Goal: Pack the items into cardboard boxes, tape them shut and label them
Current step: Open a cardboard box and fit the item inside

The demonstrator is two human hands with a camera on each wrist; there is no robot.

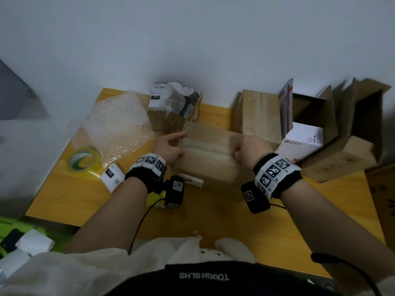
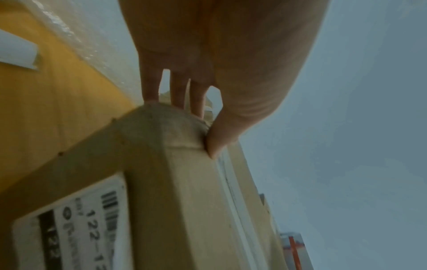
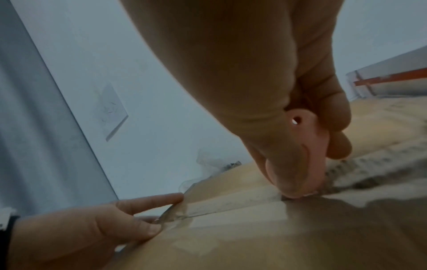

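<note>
Head view is showing the cardboard box [image 1: 210,154] sitting mid-table [image 1: 213,221], flaps closed and a clear tape strip [image 1: 205,144] running along its seam. The left hand [image 1: 171,147] is gripping the box's left end, thumb pressing the top edge and fingers [image 2: 151,85] reaching over the corner, while the right hand [image 1: 249,149] is pinching a small pink cutter [image 3: 307,146] against the tape near the right end. A tape roll [image 1: 84,161], bubble wrap [image 1: 116,127] and a label [image 1: 112,177] are lying to the left
</note>
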